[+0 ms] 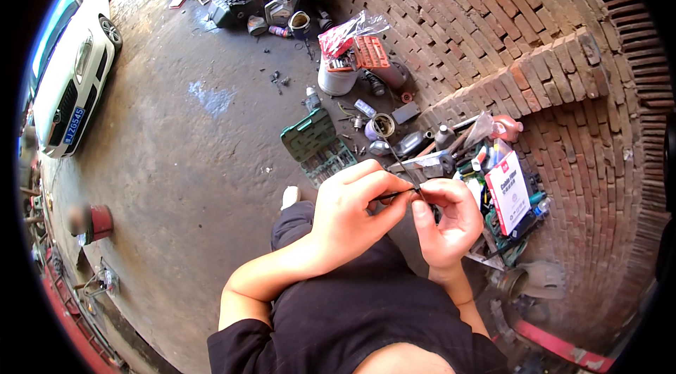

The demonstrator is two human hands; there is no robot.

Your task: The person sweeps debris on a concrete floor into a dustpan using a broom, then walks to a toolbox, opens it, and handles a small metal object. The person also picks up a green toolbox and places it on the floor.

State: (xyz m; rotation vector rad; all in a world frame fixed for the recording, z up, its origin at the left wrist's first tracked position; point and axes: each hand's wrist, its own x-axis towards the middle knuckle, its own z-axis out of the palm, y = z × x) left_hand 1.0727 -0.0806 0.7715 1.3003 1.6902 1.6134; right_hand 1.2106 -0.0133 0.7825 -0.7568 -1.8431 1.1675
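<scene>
- Left hand: thumb and fingers pinching a thin black strip.
- Right hand: thumb and fingers pinched on the same strip, tips just beside the left's.
- Strip: between both hands, in front of the torso.
- Green case: open on floor, beyond left hand.
- White box: right of right hand, near brick wall.

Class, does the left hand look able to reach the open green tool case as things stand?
Probably not: the left hand pinches a thin black strip, and the green case lies below, on the floor.
</scene>
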